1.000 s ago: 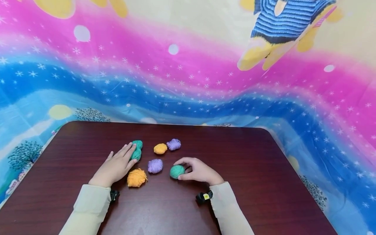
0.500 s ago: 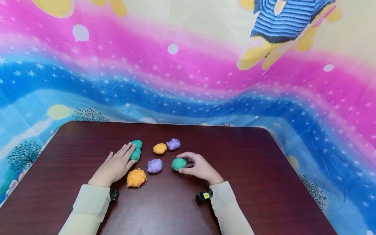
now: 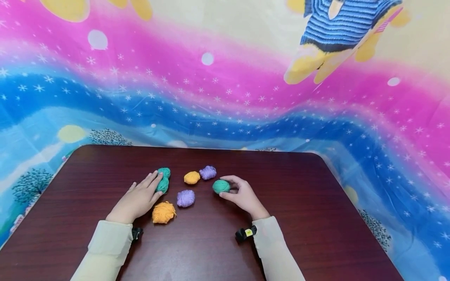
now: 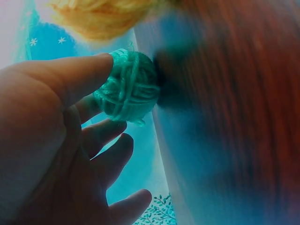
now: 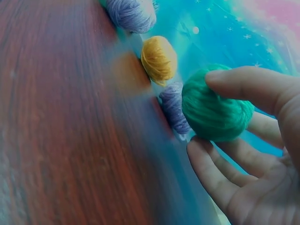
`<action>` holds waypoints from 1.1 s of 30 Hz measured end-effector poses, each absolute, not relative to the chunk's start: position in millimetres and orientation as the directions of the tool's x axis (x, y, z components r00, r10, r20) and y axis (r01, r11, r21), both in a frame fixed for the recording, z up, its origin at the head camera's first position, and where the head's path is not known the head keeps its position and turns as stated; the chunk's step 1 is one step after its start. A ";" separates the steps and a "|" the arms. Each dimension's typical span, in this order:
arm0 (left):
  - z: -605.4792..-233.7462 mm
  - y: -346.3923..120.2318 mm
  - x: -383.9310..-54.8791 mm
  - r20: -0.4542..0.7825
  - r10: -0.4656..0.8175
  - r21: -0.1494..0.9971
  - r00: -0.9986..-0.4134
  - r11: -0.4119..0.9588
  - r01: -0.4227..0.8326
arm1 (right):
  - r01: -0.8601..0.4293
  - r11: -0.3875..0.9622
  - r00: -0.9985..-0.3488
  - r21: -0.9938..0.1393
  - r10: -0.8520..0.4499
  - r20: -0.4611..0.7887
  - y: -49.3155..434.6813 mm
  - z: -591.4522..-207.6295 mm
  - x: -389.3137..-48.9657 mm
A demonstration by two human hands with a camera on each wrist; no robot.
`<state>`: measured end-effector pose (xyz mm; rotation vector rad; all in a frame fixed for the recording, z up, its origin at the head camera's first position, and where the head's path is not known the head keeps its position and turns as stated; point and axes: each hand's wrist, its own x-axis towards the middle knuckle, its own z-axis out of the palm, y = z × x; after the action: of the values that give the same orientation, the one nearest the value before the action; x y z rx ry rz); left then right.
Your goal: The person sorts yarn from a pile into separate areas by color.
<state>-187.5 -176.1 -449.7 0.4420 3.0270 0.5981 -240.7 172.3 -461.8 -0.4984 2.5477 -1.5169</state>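
In the head view, two green balls of yarn point(image 3: 163, 183) sit together at the left, one behind the other. My left hand point(image 3: 135, 201) lies along their left side. The left wrist view shows its thumb against the nearer green yarn ball point(image 4: 126, 89) and fingers behind it, the others loosely spread. Right of centre, my right hand point(image 3: 244, 198) holds another green yarn ball point(image 3: 221, 186) between thumb and fingers. That ball point(image 5: 215, 105) looks raised off the table in the right wrist view, with the thumb across its near side.
Between the hands lie a large orange yarn ball point(image 3: 163, 212), a purple one point(image 3: 185, 198), a smaller yellow one point(image 3: 191, 178) and another purple one point(image 3: 208, 172) touching it. The dark wooden table point(image 3: 299, 187) ends at a printed cloth backdrop point(image 3: 225, 89).
My right hand has moved the green yarn ball away from me and a little to the right, toward the back purple ball. The left hand has stayed in place.
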 end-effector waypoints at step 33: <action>-447.9 -176.9 -188.2 0.006 0.264 0.385 -0.965 0.890 0.245 | -0.125 0.397 -0.992 -0.909 -0.061 0.109 189.7 -460.2 -289.0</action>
<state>-188.2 -176.9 -447.9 0.4054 3.0085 0.6041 -289.0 189.7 -460.2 -0.1778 2.6741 -1.7487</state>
